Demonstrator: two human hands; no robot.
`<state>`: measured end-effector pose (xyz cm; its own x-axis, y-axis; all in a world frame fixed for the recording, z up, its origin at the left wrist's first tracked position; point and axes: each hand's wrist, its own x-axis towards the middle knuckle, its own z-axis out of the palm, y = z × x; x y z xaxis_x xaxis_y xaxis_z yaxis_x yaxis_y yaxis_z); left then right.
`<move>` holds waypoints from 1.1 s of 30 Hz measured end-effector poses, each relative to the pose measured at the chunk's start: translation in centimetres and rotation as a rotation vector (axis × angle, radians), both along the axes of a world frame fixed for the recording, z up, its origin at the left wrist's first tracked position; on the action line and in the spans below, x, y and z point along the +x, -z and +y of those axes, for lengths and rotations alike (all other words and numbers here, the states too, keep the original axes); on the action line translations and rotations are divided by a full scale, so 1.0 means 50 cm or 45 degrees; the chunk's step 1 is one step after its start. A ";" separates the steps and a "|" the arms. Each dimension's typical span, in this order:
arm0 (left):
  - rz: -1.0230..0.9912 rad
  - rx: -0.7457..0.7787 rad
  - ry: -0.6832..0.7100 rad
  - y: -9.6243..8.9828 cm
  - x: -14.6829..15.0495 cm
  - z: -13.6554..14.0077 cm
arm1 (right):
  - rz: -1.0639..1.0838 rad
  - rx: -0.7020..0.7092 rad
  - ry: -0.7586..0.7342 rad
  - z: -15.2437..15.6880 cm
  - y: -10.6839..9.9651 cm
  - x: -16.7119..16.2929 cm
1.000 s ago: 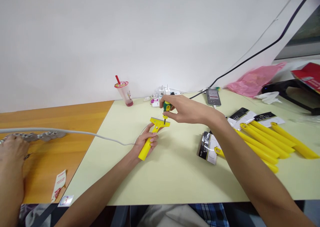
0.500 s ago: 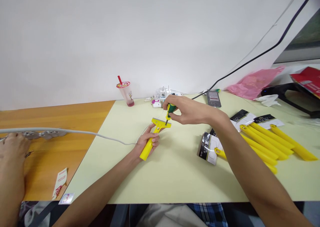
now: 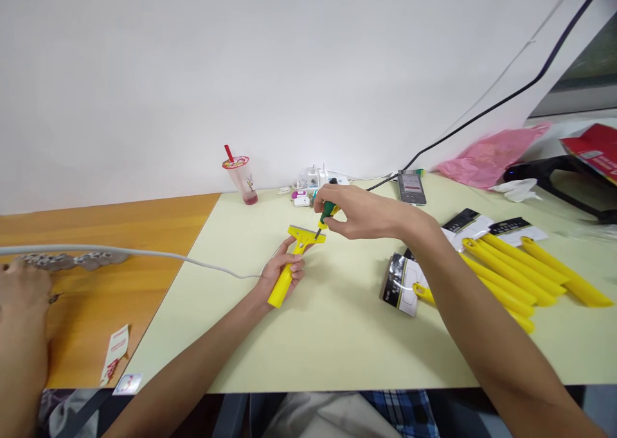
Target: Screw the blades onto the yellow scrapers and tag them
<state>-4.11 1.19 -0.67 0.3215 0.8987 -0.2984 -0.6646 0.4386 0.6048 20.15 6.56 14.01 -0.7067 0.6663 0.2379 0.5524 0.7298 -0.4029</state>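
Observation:
A yellow scraper (image 3: 281,286) with a wide flat head is gripped in my left hand (image 3: 279,268), fingers wrapped round its handle. Its head tilts up and away from me, over the pale table. My right hand (image 3: 354,212) is closed round the green and yellow handle of a screwdriver (image 3: 328,213). The shaft points down, and its tip meets the right side of the scraper's head. Whether the tip sits in a screw is too small to tell. Several yellow handles (image 3: 515,264) lie to the right, partly behind my right forearm, beside black and white packages (image 3: 402,284).
A plastic cup (image 3: 243,181) with a red straw stands near the wall. Behind my right hand are small white plugs (image 3: 313,178) and a phone (image 3: 411,189). A grey cable (image 3: 144,253) crosses from the left. Another person's hand (image 3: 24,290) rests over the brown table (image 3: 159,226).
The scraper's head has shifted slightly left and up. The screwdriver has moved with it, leaning a little more, and its tip stays at the head's right side.

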 end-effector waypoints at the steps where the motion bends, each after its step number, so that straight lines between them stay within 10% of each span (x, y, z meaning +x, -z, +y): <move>1: 0.004 -0.001 -0.002 0.001 0.000 0.001 | -0.014 -0.017 -0.003 -0.001 0.001 0.000; 33: -0.002 -0.001 -0.017 -0.006 0.000 -0.003 | 0.005 0.119 0.028 0.015 0.016 -0.012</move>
<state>-4.10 1.02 -0.38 0.3098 0.9027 -0.2985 -0.6715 0.4300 0.6035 19.53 7.29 13.20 -0.6911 0.6565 0.3023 0.5673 0.7519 -0.3359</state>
